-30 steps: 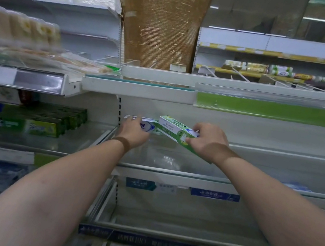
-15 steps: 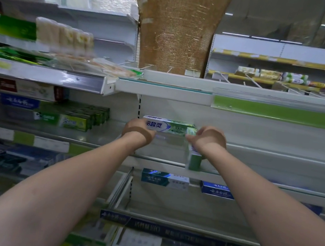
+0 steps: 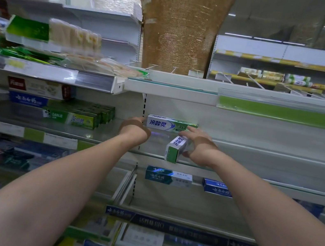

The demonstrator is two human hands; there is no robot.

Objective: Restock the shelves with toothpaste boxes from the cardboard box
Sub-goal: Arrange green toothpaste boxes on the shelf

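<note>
Second cardboard toothpaste box [image 3: 175, 150] now stands endwise, right hand [image 3: 200, 149] gripping it.

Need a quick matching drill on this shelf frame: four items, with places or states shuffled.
Items
1. white, blue and green toothpaste box lying sideways at the shelf back
2. matching toothpaste box pointing end-on toward the camera
3. green DARLIE toothpaste box
4. teal and white toothpaste box

Places or states
A. on the shelf below the hands
B. left bay, same shelf level
C. right hand beside it, near the shelf's front edge
D. left hand at its left end

Pairs: 1-D, 2-C, 3-B, 4-A
</note>
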